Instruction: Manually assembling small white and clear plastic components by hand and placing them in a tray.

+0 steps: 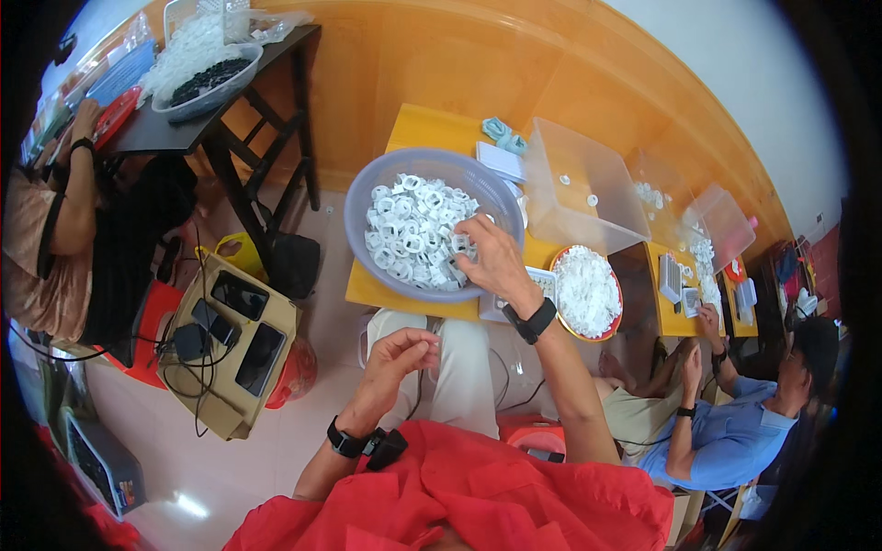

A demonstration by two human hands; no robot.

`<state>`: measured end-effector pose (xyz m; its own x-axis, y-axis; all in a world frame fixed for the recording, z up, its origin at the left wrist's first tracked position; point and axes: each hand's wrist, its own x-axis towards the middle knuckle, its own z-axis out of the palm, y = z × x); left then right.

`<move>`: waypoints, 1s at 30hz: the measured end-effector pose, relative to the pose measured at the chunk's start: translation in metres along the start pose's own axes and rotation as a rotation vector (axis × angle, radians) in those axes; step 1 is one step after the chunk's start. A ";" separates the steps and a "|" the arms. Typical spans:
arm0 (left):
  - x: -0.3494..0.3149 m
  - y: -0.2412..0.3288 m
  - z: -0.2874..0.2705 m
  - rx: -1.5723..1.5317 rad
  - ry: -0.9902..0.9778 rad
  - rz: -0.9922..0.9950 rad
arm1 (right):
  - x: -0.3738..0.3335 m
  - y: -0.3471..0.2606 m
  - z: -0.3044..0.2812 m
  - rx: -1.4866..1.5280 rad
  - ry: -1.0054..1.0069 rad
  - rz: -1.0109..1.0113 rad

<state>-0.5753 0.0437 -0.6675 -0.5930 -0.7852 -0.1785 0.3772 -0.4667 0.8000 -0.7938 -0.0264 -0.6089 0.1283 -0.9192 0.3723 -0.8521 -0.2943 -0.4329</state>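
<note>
A large grey-purple basin (354, 225) on the yellow table holds a heap of small white plastic parts (404, 225), ring-like with openings. My right hand (498, 262) reaches over the basin's right side, its fingertips closed on one white part (463, 245) at the heap's edge. Above my lap, my left hand (395, 361) is apart from the basin. Its fingers are curled with thumb and fingertips together; anything between them is too small to make out. Right of the basin, a red-rimmed dish (588, 292) is piled with small white pieces.
A clear plastic bin (588, 193) and a white box (501, 162) stand behind the dish. On the left, a cardboard box (220, 395) carries phones and cables beside a dark table (175, 133). One person (735, 432) sits at right, another (69, 239) at left.
</note>
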 end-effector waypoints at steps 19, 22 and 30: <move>0.020 0.012 0.033 -0.293 -0.099 0.056 | -0.078 -0.084 -0.021 0.301 0.188 -0.019; 0.021 0.007 0.038 -0.339 -0.128 0.018 | -0.086 -0.088 -0.011 0.347 0.297 0.104; 0.015 0.002 0.036 -0.400 -0.158 -0.044 | -0.108 -0.088 0.013 0.320 0.443 0.170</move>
<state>-0.6090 0.0461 -0.6483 -0.7046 -0.7035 -0.0925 0.5766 -0.6436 0.5033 -0.7259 0.0960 -0.6213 -0.2809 -0.7834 0.5544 -0.6373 -0.2796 -0.7181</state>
